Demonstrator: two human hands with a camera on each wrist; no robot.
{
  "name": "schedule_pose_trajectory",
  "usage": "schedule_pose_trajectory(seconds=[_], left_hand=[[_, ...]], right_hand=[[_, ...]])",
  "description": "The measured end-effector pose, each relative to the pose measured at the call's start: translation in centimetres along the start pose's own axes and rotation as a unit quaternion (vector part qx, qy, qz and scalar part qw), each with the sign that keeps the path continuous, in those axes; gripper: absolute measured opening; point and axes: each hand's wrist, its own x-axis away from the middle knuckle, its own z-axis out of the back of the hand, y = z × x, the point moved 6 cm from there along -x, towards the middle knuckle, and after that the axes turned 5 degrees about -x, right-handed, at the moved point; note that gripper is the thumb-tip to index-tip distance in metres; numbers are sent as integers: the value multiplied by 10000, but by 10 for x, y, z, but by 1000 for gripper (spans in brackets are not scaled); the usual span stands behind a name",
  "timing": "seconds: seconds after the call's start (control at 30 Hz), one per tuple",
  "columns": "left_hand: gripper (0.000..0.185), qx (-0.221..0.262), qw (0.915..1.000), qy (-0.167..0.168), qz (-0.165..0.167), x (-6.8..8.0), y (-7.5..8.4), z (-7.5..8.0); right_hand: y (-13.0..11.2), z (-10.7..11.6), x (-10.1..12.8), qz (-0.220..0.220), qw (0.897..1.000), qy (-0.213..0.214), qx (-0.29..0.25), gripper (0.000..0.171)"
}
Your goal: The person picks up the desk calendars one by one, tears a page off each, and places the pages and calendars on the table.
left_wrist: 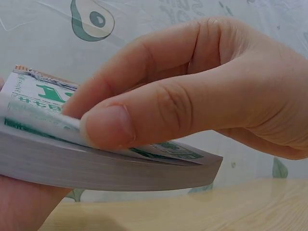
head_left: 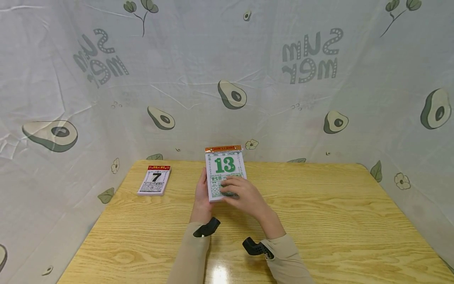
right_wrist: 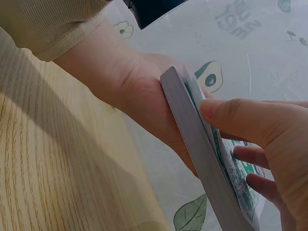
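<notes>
Two beige sleeves [head_left: 191, 252] come in from the near edge of the wooden table [head_left: 337, 221], each with a black wrist camera strapped on. Just past them, the right hand [head_left: 244, 195] lies across the lower face of a tear-off calendar pad [head_left: 225, 163], thumb and fingers curled onto the top sheet; in the left wrist view the thumb [left_wrist: 144, 120] presses down at the near edge of that sheet, and the paper bows slightly over the thick grey block of pages below. The left hand [head_left: 202, 193] grips the pad from its left side and underneath, holding it off the table, tilted up toward the person. A big green 13 shows on the open page, with an orange binding strip along the top. Further out, well apart to the left, a second pad [head_left: 155, 180] lies flat on the table showing a black 7. Beyond it all hangs a white cloth backdrop [head_left: 230, 79] printed with avocados.
</notes>
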Motion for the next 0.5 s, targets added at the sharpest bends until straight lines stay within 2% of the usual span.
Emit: schedule_pose_trajectory(seconds=[0.37,0.5], left_hand=[[59,-140,9994,310,-13,0,0,4],[61,-170,9994,300,30,0,0,4]], right_hand=[[-1,1,-1,41,9999,96,-11,7],[-2,2,-1,105,9997,206,34,6]])
